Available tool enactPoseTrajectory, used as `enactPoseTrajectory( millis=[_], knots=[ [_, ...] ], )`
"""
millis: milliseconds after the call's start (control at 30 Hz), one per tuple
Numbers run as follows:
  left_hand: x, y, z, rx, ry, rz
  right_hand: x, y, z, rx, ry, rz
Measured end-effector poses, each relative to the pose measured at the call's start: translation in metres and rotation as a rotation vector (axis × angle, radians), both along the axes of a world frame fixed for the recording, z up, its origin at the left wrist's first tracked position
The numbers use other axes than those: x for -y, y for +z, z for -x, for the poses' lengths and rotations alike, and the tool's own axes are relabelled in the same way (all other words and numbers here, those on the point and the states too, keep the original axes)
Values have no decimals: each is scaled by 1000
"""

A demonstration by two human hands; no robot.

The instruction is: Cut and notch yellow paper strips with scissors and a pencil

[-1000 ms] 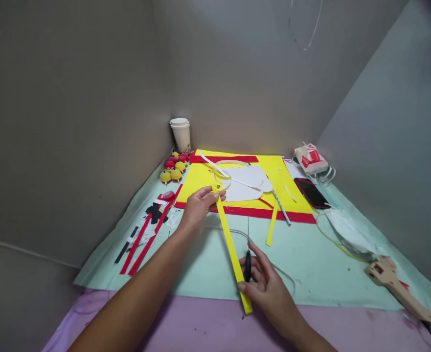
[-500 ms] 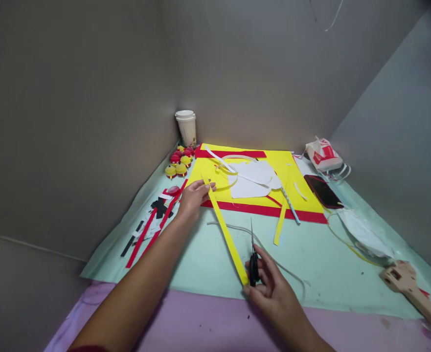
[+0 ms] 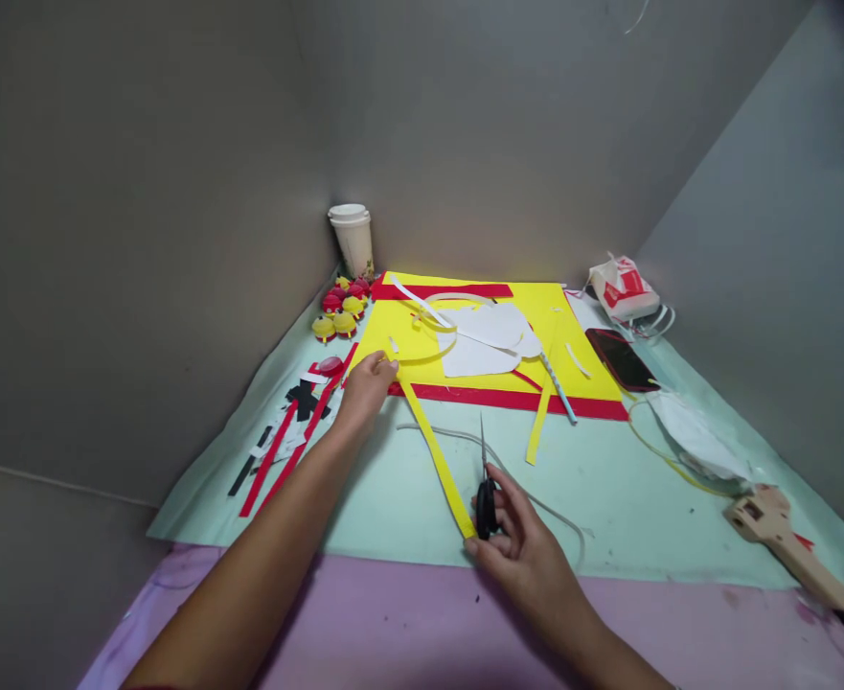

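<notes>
A long yellow paper strip [image 3: 432, 450] stretches between my two hands above the pale green cloth. My left hand [image 3: 368, 391] pinches its far end near the left edge of the yellow sheet [image 3: 385, 331]. Its near end sits between the thumb and fingers of my right hand [image 3: 529, 551]. That same hand also holds black-handled scissors [image 3: 487, 503], their blades pointing up and away from me. On the yellow sheet lie white paper pieces [image 3: 483, 340] and a curled pale strip.
Red strips [image 3: 270, 460] and black scraps [image 3: 307, 398] lie on the left, below red-and-yellow balls [image 3: 335, 311] and a white cup [image 3: 353, 240]. On the right are a phone [image 3: 621, 359], a face mask [image 3: 698, 436], a glue gun [image 3: 787, 537] and a red-and-white packet [image 3: 624, 287].
The view has shifted slightly, so everything sits a little more to the left and higher. The yellow strip now bows a little, where it was straighter. Both hands keep their hold.
</notes>
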State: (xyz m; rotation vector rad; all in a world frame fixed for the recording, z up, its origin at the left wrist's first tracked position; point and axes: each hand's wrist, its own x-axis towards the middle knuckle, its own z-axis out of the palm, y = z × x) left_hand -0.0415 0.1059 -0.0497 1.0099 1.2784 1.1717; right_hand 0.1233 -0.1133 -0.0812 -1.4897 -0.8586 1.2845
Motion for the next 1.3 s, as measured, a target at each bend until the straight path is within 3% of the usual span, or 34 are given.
enactPoseTrajectory(
  millis=[100, 233, 333, 467, 633, 767, 933, 1067, 1300],
  knots=[
    [30, 5, 9, -183, 29, -88, 0, 0, 0, -36, 29, -2],
    [82, 4, 16, -297, -158, -46, 0, -1, 1, -103, 16, -19],
    [112, 0, 17, -257, -280, 41, 0, 1, 1, -124, -2, -16],
    [132, -2, 14, -92, -393, 237, -1, 5, 0, -182, -3, -21],
    [136, -2, -1, 73, -611, 357, -1, 7, 0, -248, 0, -43],
    [125, -2, -11, 72, -653, 353, 0, 8, -4, -267, 16, -61],
    [104, 0, -19, 97, -629, 353, 4, 10, -25, -314, -18, -86],
    [99, -6, -23, 138, -617, 397, 11, 6, -37, -357, 6, -13],
    [101, -17, -19, 216, -581, 361, 21, -2, -28, -223, 115, 81]
  ],
)
